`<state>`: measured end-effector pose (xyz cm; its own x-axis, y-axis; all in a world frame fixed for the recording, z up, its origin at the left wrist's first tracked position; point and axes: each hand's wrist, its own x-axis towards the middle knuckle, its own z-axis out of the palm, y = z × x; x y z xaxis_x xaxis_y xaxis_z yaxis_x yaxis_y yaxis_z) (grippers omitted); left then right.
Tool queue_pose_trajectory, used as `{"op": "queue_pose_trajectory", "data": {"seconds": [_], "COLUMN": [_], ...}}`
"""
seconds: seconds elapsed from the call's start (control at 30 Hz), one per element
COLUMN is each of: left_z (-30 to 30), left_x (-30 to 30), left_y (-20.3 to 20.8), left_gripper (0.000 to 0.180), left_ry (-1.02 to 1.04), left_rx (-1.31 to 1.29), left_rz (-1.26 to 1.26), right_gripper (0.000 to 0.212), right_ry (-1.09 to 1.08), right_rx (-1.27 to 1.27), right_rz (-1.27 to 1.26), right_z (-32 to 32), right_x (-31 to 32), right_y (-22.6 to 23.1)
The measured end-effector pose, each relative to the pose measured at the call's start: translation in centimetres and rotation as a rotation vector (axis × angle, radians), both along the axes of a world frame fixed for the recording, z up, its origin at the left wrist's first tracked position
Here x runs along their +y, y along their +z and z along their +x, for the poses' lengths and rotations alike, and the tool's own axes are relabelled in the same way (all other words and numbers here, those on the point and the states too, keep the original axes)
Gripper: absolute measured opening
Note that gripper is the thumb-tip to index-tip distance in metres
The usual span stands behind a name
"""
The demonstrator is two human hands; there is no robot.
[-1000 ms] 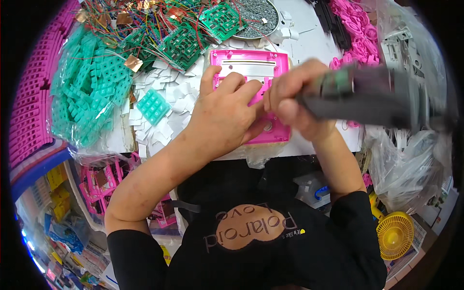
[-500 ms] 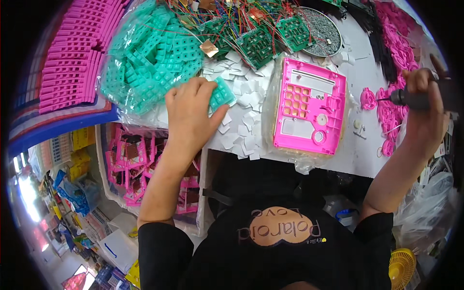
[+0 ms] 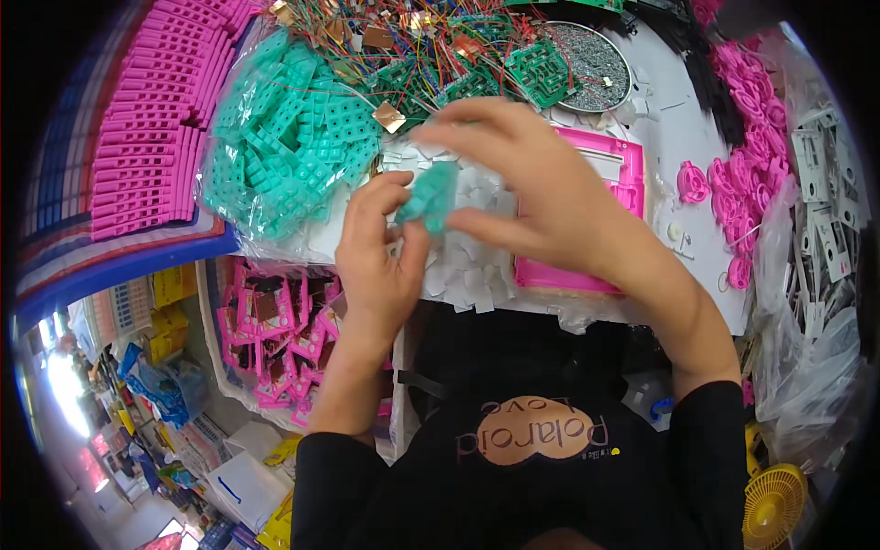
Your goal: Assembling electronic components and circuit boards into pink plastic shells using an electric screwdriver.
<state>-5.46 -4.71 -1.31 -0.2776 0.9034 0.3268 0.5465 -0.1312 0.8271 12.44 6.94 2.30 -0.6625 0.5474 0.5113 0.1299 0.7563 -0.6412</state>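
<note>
A teal rubber keypad (image 3: 433, 194) is pinched between the thumb and fingers of my left hand (image 3: 374, 266), above the scattered white square pieces (image 3: 463, 275). My right hand (image 3: 564, 197) reaches in from the right, thumb and fingers spread on either side of the keypad's right end. Motion blurs its fingertips, but the hand looks open. Beneath my right hand and wrist lies a pink plastic housing (image 3: 555, 275), largely covered by them. Left of my hands, a clear bag holds many more teal keypads (image 3: 293, 137).
Green circuit boards (image 3: 541, 71) with tangled wires lie at the back, beside a round tray of screws (image 3: 600, 64). Pink sticks (image 3: 151, 137) are stacked at far left, pink ring-shaped parts (image 3: 752, 119) at right. A bin of pink parts (image 3: 275, 321) stands below the table's left edge.
My right hand has let go of the dark power screwdriver at the right and moved left to the keypad. My left hand has lifted the keypad and turned it.
</note>
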Motion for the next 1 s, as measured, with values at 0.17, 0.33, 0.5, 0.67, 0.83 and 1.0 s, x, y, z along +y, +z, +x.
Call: {"op": "queue_pose_trajectory", "data": {"seconds": [0.17,0.33,0.5,0.67,0.83,1.0], "left_z": [1.2,1.1,-0.6,-0.6,2.5,5.0], "left_x": [-0.4,-0.6,-0.1,-0.7,-2.4,-2.4], "left_y": [0.3,-0.9,-1.1,1.4,2.7,1.6], "left_gripper": [0.044,0.060,0.053,0.047,0.025,0.010], "left_ry": [-0.093,-0.121,-0.063,-0.132,-0.430,-0.284], "left_rx": [-0.407,-0.455,-0.132,0.385,-0.533,-0.995], "left_rz": [0.077,0.022,-0.192,-0.116,-0.526,-0.429], "right_gripper": [0.027,0.017,0.023,0.028,0.036,0.047], "right_ry": [0.097,-0.179,-0.174,0.185,0.163,0.025], "right_rx": [-0.181,0.463,0.434,-0.241,-0.279,0.169], "right_rz": [0.048,-0.868,-1.033,-0.544,-0.808,-1.144], "right_z": [-1.2,0.5,4.1,6.5,5.2,7.3], "right_x": [0.0,1.0,2.3,1.1,-1.3,-3.6], "right_y": [-0.9,-1.2,0.6,2.2,3.5,0.1]}}
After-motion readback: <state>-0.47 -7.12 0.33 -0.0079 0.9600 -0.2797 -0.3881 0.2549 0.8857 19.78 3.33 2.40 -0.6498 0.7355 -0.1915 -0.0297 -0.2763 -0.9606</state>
